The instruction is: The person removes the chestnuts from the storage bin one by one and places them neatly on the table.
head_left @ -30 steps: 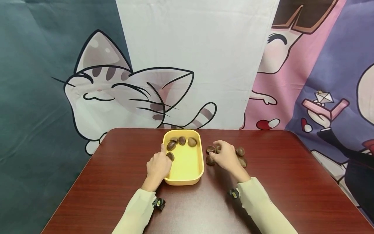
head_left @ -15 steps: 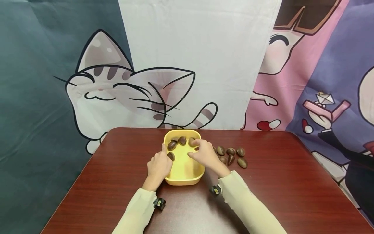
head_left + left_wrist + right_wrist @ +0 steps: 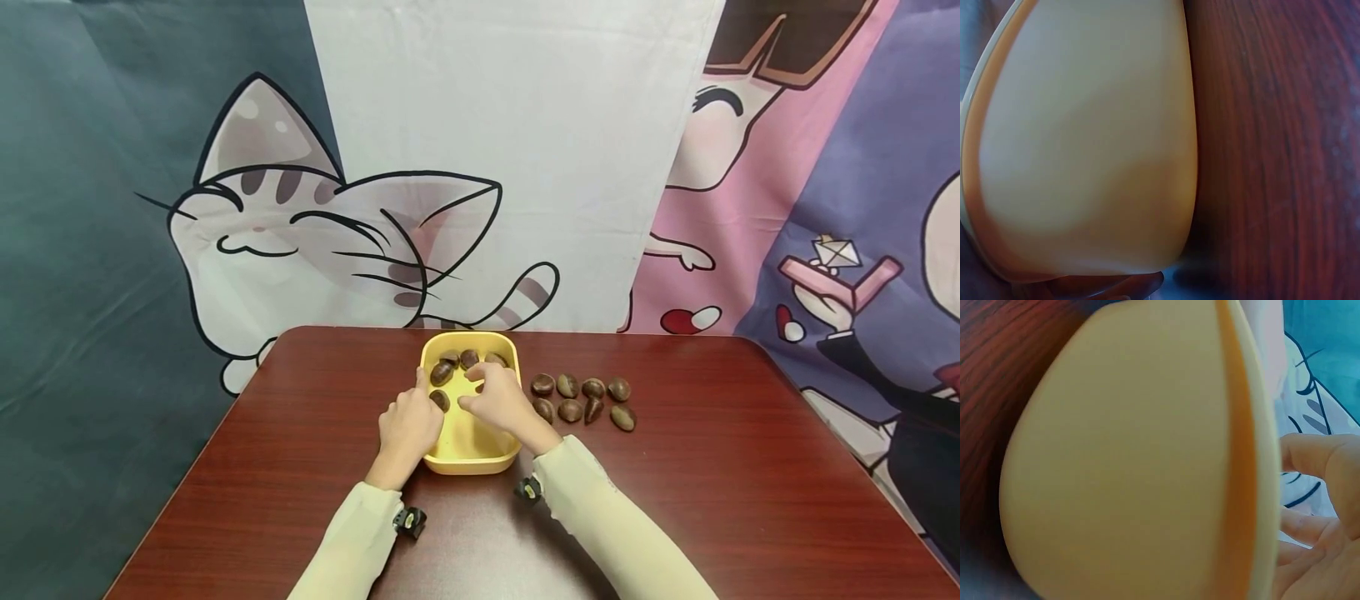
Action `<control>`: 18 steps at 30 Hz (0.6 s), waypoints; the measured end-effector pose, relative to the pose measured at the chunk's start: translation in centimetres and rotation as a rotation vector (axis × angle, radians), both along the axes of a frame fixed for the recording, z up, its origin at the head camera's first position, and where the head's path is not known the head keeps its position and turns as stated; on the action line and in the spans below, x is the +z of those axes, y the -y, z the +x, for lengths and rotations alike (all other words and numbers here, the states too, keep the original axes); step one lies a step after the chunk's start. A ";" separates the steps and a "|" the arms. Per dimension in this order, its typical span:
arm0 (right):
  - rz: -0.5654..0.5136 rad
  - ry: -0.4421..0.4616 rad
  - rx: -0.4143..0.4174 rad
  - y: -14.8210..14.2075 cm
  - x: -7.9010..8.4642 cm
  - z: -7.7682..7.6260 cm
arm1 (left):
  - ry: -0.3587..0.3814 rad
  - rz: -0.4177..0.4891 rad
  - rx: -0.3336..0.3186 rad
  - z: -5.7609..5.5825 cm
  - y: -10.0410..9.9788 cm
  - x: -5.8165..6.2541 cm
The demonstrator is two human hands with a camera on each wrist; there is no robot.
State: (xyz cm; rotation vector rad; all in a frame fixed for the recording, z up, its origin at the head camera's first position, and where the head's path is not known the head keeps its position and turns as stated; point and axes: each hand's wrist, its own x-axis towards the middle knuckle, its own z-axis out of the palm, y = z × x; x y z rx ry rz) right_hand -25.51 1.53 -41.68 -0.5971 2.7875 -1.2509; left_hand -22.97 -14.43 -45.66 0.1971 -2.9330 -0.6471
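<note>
Since half a second ago, the right hand [image 3: 495, 406] has moved left, from the right rim to the middle of the yellow, rounded-corner rectangular plastic box [image 3: 468, 468], leaving the glossy brown loose chestnuts [image 3: 570, 410] on the right uncovered. The head view shows all eight of these, in two rough rows of four on the dark red wood-grain surface [image 3: 675, 467], just beside the box. It alone shows the box's inside: the brown rounded boxed chestnuts [image 3: 442, 372] number five in sight, four near the far end and one by the left hand [image 3: 408, 427]. That hand grips the left wall, its index finger [image 3: 420, 381] straight along the rim. Over the box, the right hand has its thumb and fingers curved, with a gap between their tips; a dark sliver shows there, too small to tell whether a chestnut is held. The left wrist view adds the outer wall close up, its base on the surface, with dim fingertips [image 3: 1110, 289] past its corner. The right wrist view, also facing an outer wall, shows the right hand's bent fingers beyond the rim, their tips hidden by it, and part of the printed cartoon-cat cloth backdrop [image 3: 1316, 409].
</note>
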 end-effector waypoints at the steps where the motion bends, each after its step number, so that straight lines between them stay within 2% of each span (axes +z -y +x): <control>1: 0.002 0.001 0.003 0.2 -0.1 0.0 | -0.004 -0.002 0.000 0.0 0.0 0.0; 10: 0.040 0.012 -0.002 1.9 -0.9 -0.3 | -0.030 -0.018 -0.005 0.1 0.1 0.1; 18: 0.041 -0.009 0.009 3.2 -2.4 -0.7 | -0.050 -0.020 -0.017 0.3 0.1 -0.1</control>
